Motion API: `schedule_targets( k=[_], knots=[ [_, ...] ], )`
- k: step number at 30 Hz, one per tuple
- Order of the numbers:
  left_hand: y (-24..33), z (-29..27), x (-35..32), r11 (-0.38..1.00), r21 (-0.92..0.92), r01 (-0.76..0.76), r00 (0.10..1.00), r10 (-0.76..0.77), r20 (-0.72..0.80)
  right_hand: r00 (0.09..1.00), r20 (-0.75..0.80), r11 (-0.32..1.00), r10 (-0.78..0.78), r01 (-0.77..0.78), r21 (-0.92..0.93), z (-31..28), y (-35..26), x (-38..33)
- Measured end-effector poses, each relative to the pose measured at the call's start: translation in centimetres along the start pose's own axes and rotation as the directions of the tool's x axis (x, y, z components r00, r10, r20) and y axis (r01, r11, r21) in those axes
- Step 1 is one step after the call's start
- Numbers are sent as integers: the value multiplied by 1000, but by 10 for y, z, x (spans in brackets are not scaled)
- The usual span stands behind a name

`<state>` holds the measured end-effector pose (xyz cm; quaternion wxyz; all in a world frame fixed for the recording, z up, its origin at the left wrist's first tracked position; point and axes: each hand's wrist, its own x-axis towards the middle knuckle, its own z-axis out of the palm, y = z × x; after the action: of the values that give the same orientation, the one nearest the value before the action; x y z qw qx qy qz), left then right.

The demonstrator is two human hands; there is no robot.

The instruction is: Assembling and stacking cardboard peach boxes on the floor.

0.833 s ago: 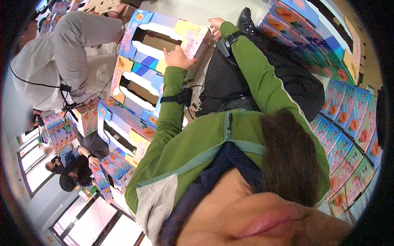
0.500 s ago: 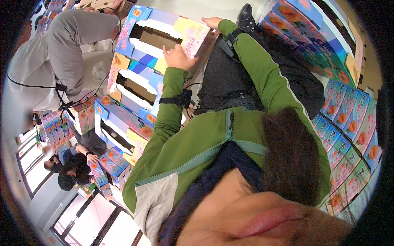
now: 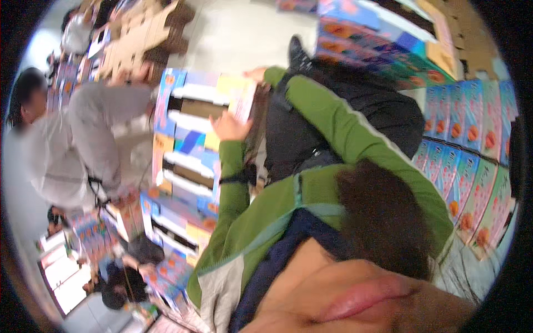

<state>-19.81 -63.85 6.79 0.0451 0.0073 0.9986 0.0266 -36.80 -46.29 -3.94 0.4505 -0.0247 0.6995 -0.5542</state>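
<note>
A colourful cardboard fruit box (image 3: pixel 239 100), printed with pink and blue patterns, lies in front of me with a long opening in its top. My left hand (image 3: pixel 230 126) rests on its near edge, the fingers spread apart on the printed panel. At the box's far right corner is my right hand (image 3: pixel 257 75); motion smears its fingers, and part of them is hidden. A second box (image 3: pixel 191 162) of the same kind sits against the first on its near side. Beyond that, closer to me, stands a third box (image 3: pixel 172 213).
Stacked printed boxes (image 3: pixel 366 44) rise at the far right. Rows of similar boxes (image 3: pixel 472 116) fill the right side. A person in grey trousers (image 3: pixel 94 122) is close on the left. Brown cardboard (image 3: pixel 147 41) lies at the far left, beside pale floor (image 3: pixel 227 28).
The whole view has turned, so more of the person on the left and the far floor shows. Both my hands stay at the same box, in nearly the same places on it.
</note>
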Motion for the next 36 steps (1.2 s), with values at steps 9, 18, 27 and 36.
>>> schedule_targets(
  k=[9,18,27,36],
  knots=[
    [9,-10,-6,999,-29,18,1000,-17,6,950,-291,888,-118,-30,-459,29,-53,-101],
    [77,-57,11,949,-105,-297,912,250,-325,583,-377,687,-719,516,-512,-51,-33,-435],
    [254,-95,90,556,-775,-300,953,140,-268,30,-992,827,-123,555,-86,-215,77,-558],
    [294,-104,86,213,-960,-179,984,50,-172,300,-953,801,-28,578,158,-213,107,-527]
  ],
)
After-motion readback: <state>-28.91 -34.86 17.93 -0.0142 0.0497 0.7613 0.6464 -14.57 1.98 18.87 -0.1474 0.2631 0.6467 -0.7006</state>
